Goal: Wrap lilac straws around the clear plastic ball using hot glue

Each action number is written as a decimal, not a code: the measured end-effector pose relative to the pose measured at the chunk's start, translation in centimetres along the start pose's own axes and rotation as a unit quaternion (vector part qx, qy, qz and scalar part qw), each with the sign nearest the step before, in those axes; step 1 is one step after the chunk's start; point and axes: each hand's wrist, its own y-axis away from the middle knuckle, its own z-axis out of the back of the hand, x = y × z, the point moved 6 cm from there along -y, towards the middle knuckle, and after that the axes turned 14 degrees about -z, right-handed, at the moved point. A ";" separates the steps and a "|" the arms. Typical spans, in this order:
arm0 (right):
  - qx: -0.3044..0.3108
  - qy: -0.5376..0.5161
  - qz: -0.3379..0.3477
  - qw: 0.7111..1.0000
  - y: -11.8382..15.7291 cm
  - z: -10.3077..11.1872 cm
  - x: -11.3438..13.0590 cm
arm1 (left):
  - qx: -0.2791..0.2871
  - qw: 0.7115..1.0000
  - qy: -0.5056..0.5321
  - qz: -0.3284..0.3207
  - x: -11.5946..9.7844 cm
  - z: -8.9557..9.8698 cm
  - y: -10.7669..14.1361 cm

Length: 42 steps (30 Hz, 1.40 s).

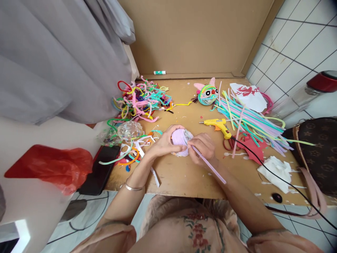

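Observation:
My left hand [164, 142] cups a small ball [179, 137] that is partly wrapped in lilac pipe cleaner, just above the wooden table [181, 175]. My right hand [203, 147] pinches a lilac pipe cleaner [209, 165] against the ball's right side; its loose end trails down toward me. A clear faceted ball [129, 130] lies left of my left hand.
A tangle of coloured pipe cleaners [143, 100] lies at the back left, a bundle of straight ones [250, 121] at the right. A yellow glue gun [217, 124] with a black cord, a finished striped cat-face ball [207, 94], a phone [100, 168], a red bag [50, 167] and a brown handbag [318, 151] surround me.

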 end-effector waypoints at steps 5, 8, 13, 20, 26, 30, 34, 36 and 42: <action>-0.004 -0.004 0.003 1.000 -0.1 0.1 0.2 | 0.001 1.000 -0.006 -0.009 -0.2 0.0 0.0; -0.003 -0.005 0.003 1.000 -0.1 0.1 0.3 | 0.003 1.000 -0.011 -0.011 -0.2 0.0 0.0; 0.005 -0.002 -0.003 1.000 -0.1 0.0 0.3 | 0.004 1.000 -0.007 -0.008 -0.2 0.0 0.0; -0.020 -0.003 -0.024 1.000 0.0 0.1 0.0 | 0.003 1.000 -0.003 -0.005 -0.1 0.0 0.0; -0.028 -0.033 -0.062 0.997 0.2 0.2 -0.2 | 0.004 1.000 0.003 -0.008 -0.1 -0.1 0.1; -0.022 -0.046 -0.099 0.994 0.4 0.1 -0.4 | 0.003 1.000 0.005 -0.001 0.0 -0.1 0.1; -0.028 -0.055 -0.109 0.992 0.5 0.1 -0.2 | 0.002 1.000 0.002 -0.002 -0.1 -0.1 0.1; -0.036 -0.052 -0.117 0.991 0.6 0.1 -0.2 | 0.001 1.000 0.005 -0.004 0.0 -0.1 0.1; -0.037 -0.059 -0.131 0.989 0.7 0.0 -0.1 | -0.001 1.000 0.011 -0.016 0.0 -0.2 0.2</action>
